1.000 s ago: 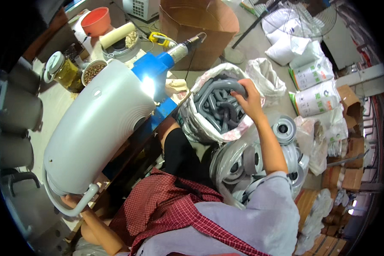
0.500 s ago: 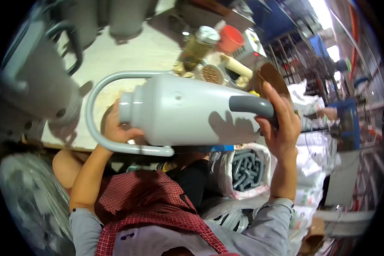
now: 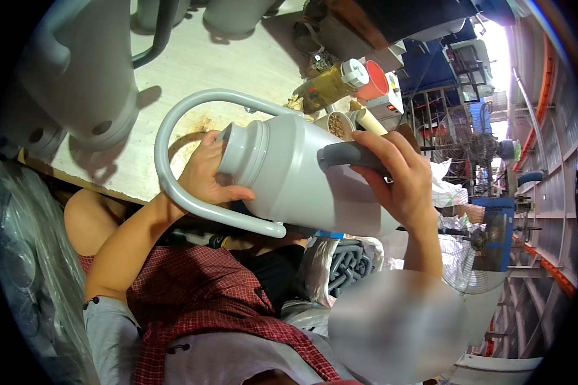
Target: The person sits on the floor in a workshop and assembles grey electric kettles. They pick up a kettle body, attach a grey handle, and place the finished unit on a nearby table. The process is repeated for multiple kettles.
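A light grey thermos flask body (image 3: 282, 173) lies across in front of me over the table's edge, its neck toward the left. My left hand (image 3: 204, 172) is closed round the neck, thumb below and other fingers partly hidden behind it. A grey hoop-shaped carrying handle (image 3: 163, 144) loops round the neck end and passes over my left wrist. My right hand (image 3: 401, 176) grips a dark grey curved side handle (image 3: 353, 155) against the flask's upper side. Whether that handle is fixed to the flask I cannot tell.
More grey flasks (image 3: 87, 77) stand at the table's left. A yellowish jar (image 3: 327, 88), red cup (image 3: 372, 82) and small tub of brown bits (image 3: 337, 124) are beyond the flask. Below it hangs a white sack (image 3: 316, 269) of dark grey handles. A blurred disc hides the lower right.
The flask has tilted and turned, showing more of its neck rim and foreshortening its body. My right hand and the dark handle now appear closer to the neck. The view has also shifted.
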The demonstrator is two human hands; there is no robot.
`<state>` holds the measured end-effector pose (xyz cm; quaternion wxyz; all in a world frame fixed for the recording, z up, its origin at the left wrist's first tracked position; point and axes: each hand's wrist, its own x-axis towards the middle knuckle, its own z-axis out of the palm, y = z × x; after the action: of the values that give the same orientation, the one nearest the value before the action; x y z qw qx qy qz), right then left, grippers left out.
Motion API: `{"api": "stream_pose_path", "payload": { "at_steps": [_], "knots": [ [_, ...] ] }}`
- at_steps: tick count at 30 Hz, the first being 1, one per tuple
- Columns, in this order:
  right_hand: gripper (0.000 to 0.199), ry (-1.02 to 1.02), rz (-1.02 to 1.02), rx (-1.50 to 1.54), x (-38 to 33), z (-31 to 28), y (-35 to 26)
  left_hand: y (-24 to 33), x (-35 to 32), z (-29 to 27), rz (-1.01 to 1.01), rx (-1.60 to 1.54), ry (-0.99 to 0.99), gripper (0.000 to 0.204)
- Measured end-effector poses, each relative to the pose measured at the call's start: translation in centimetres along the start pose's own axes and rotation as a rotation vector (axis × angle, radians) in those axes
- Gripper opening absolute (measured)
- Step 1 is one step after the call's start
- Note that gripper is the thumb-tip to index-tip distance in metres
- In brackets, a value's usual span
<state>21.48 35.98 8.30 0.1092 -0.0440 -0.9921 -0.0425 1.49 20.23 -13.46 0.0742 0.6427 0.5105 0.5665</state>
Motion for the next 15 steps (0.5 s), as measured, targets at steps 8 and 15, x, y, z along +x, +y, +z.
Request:
{"api": "stream_pose_path", "payload": {
  "at_steps": [8,15],
  "knots": [
    [0.044,0.039,-0.017,0.003,-0.10,0.43,0.05,0.06,0.11,-0.18,0.019,0.015,0.024,0.067],
    [0.043,0.018,-0.034,0.024,0.17,0.58,-0.22,0.61,0.37,-0.51,0.014,0.019,0.032,0.063]
  ]
}}
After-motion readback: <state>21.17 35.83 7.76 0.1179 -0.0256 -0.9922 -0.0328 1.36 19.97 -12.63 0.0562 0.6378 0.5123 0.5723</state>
